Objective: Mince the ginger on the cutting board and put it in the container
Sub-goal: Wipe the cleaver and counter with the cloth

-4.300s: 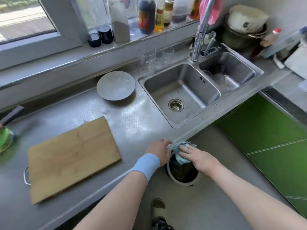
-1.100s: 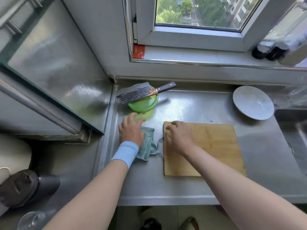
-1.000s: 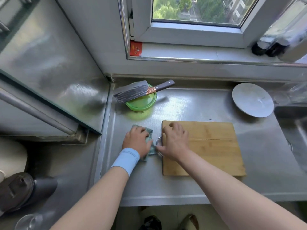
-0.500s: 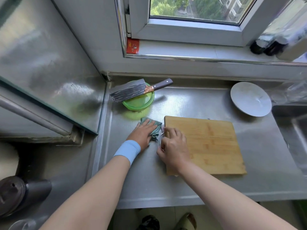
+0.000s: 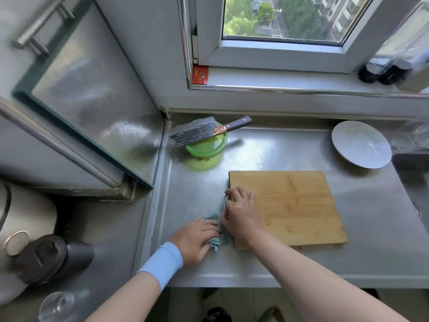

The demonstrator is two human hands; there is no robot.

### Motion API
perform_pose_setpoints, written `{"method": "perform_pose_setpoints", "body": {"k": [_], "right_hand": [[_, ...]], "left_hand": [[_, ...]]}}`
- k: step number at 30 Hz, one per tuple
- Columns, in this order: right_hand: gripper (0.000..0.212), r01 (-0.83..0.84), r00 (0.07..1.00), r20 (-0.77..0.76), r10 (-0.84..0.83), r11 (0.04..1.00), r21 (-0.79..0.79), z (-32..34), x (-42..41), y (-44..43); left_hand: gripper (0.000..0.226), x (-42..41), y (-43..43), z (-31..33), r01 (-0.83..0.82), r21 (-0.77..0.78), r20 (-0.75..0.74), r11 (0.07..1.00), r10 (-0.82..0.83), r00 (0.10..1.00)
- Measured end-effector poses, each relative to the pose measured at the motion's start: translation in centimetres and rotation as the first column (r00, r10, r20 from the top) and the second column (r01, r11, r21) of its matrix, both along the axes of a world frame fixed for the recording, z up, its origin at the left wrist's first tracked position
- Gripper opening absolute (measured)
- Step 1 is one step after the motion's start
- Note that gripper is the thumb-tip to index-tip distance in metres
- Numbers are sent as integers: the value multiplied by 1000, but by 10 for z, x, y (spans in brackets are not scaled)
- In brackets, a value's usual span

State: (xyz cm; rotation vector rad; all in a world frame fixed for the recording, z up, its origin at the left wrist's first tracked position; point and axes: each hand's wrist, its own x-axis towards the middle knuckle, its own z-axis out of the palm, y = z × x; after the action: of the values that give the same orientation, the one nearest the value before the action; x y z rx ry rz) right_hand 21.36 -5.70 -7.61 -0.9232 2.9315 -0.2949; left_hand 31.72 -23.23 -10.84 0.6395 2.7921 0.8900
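A bare bamboo cutting board (image 5: 294, 203) lies on the steel counter. My right hand (image 5: 241, 214) rests on its left end, fingers curled round the metal handle loop (image 5: 224, 203). My left hand (image 5: 197, 238), with a blue wristband, presses a small teal cloth (image 5: 216, 242) onto the counter just left of the board's near corner. A green lidded container (image 5: 206, 147) stands at the back left, and a cleaver (image 5: 195, 133) lies flat across its lid. I see no ginger.
A grey round plate (image 5: 361, 144) sits at the back right beside the sink edge (image 5: 411, 177). Dark bottles (image 5: 380, 68) stand on the window sill. A steel cabinet side (image 5: 92, 96) rises at left, with a dark flask (image 5: 51, 256) and glass (image 5: 58, 305) below.
My left hand has drawn the cloth toward me along the board's left side, from near the green container to the near corner. My right hand stays on the board's handle.
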Motion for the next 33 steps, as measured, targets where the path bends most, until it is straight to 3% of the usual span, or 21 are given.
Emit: {"method": "perform_pose_setpoints", "body": {"k": [5,9,11,16,20,23,27,28,31,32,33], "right_hand": [[21,-42,993,114,35,998,53,-8,11,11],[13,65,959,282,-3,975,-212,2,5,21],[7,159,950,305,-63,940,-301,9,0,34],[18,115,980,185,-70,963,-242,15,13,63],[22,30,989,149,12,960,-278,12,40,70],[21,-29,992,105,63,955,-295,10,58,84],[24,-153,982,62,181,938,-310,3,93,97],[26,-179,973,77,218,921,-345,2,102,95],[41,-198,938,176,297,880,-431,-2,126,71],[47,-206,925,212,315,886,-416,-5,131,59],[55,-219,906,266,330,901,-374,-9,137,48]], "left_hand": [[29,22,-28,6,-244,-10,-72,970,242,968],[33,15,-32,27,-562,30,-72,826,563,823],[36,4,-28,29,-620,108,-92,777,629,772],[51,19,14,9,-518,-112,106,848,528,843],[48,60,55,-1,-346,-48,67,937,348,935],[43,80,83,2,-392,-21,58,920,392,918],[42,85,116,14,-609,80,154,789,594,790],[42,86,121,20,-682,146,232,716,646,727],[37,85,126,40,-884,296,435,361,774,461],[41,83,123,43,-921,283,452,267,810,374],[43,84,120,47,-941,244,452,235,831,324]]}}
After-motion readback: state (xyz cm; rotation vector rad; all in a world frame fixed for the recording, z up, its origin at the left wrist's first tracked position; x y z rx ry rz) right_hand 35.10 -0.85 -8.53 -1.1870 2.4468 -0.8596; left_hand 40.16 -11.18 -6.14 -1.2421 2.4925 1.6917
